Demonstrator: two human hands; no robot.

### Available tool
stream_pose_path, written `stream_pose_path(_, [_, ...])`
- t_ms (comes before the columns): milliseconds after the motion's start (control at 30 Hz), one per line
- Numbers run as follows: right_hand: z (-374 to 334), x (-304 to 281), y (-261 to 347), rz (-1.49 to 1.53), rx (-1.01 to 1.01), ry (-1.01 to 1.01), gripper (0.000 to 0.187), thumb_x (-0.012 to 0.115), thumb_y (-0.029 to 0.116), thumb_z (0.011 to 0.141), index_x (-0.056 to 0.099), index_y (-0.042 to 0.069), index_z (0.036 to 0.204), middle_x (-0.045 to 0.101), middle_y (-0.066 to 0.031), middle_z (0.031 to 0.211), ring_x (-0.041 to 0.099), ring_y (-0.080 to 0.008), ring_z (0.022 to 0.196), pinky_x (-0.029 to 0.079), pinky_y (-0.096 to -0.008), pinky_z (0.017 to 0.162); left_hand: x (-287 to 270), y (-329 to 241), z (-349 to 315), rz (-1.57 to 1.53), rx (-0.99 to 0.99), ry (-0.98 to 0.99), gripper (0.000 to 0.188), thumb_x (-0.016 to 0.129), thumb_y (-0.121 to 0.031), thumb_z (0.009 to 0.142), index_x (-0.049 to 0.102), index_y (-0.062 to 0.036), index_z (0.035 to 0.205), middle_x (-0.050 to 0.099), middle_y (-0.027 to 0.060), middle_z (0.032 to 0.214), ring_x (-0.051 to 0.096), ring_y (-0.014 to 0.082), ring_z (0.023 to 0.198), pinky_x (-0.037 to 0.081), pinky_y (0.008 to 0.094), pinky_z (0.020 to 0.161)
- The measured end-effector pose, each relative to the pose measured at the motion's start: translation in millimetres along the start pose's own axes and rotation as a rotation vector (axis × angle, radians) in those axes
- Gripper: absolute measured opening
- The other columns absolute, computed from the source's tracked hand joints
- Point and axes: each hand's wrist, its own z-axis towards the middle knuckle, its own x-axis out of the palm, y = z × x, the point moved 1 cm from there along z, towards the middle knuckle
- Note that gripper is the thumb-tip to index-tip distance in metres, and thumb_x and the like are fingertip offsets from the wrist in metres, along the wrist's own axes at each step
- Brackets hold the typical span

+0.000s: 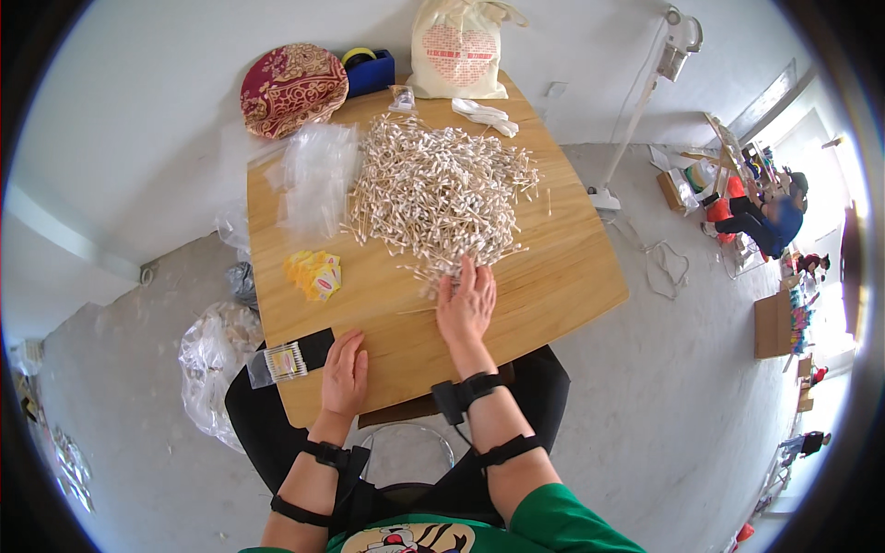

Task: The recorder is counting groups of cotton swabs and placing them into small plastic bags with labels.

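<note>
A big heap of cotton swabs point(442, 184), with pale sticks and white tips, covers the middle of the table point(562, 286). My right hand point(466, 304) lies over the heap's near edge, its fingers stretched out and touching the swabs. Whether any swab is under the palm is hidden. At the table's near edge my left hand point(345, 373) rests on its side, fingers extended, with nothing seen in it. Just left of it are a flat black pad point(317, 348) and a clear packet of cotton swabs point(278, 363) with a yellow label.
Clear plastic bags point(318, 175) lie left of the heap, above yellow cards point(315, 275). At the back are a patterned maroon cap point(293, 89), a blue tape dispenser point(371, 74), a cloth bag point(458, 51) and white gloves point(486, 116). Plastic sacking point(219, 359) sits on the floor.
</note>
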Motion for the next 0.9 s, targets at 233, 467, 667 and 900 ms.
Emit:
stream_pose_path(233, [-66,0,51,0.053,-0.193,0.112,0.057,0.058,0.027,0.097,0.042,0.009,0.148,0.049,-0.0205,0.141,0.040,-0.0395,0.138,0.029,-0.0489,0.117,9,9,-3,0.013,0.003,-0.058,0.033,0.062,-0.005,0.093,0.058,0.0010,0.125,0.059,0.0199,0.131,0.056,0.0391,0.121,0.046,0.0446,0.104])
stream_pose_path(467, [-43,-26,-7,0.137,-0.246,0.049,0.042,0.065,0.012,0.088,0.061,0.013,0.130,0.056,-0.0156,0.133,0.051,-0.0349,0.126,0.039,-0.0464,0.107,15,5,27,0.356,0.009,-0.222,0.035,0.069,-0.006,0.085,0.060,-0.0018,0.118,0.060,0.0174,0.120,0.057,0.0377,0.112,0.047,0.0451,0.097])
stream_pose_path(667, [-25,-24,-28,0.200,-0.289,0.032,0.021,0.066,0.005,0.084,0.070,0.011,0.103,0.066,-0.0096,0.108,0.057,-0.0348,0.108,0.045,-0.0452,0.096,32,12,47,0.342,0.001,-0.216,0.022,0.071,-0.003,0.080,0.062,-0.0056,0.100,0.062,0.0107,0.095,0.060,0.0344,0.094,0.049,0.0426,0.082])
stream_pose_path(900, [-60,-21,7,0.375,-0.456,0.171,0.019,0.066,0.000,0.081,0.070,0.008,0.097,0.066,-0.0103,0.101,0.059,-0.0347,0.100,0.048,-0.0436,0.089,14,4,6,0.234,0.071,-0.156,0.010,0.070,-0.001,0.080,0.065,-0.0058,0.088,0.062,0.0109,0.092,0.060,0.0336,0.090,0.049,0.0424,0.080])
